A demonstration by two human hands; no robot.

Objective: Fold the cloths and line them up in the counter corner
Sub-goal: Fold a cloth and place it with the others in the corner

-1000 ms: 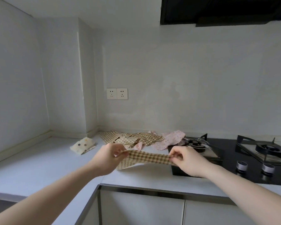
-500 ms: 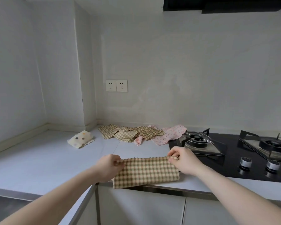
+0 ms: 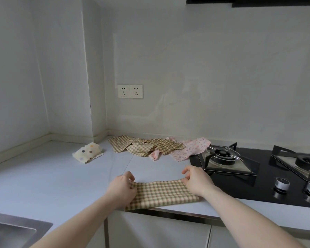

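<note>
A brown checked cloth (image 3: 161, 194) lies folded flat on the counter's front edge. My left hand (image 3: 123, 189) pinches its far left corner and my right hand (image 3: 197, 180) pinches its far right corner. A folded cream cloth with coloured dots (image 3: 88, 152) sits near the counter corner at the left. A loose heap of checked cloths (image 3: 147, 145) and a pink flowered cloth (image 3: 191, 148) lies against the back wall.
A black gas hob (image 3: 258, 169) with two burners and knobs stands at the right, its edge close to my right hand. A steel sink (image 3: 11, 231) shows at the bottom left. Two wall sockets (image 3: 130, 91) sit above the cloth heap.
Both hands brought the checked cloth down from mid-air onto the counter's front edge, where it now lies flat. The view tilted downward.
</note>
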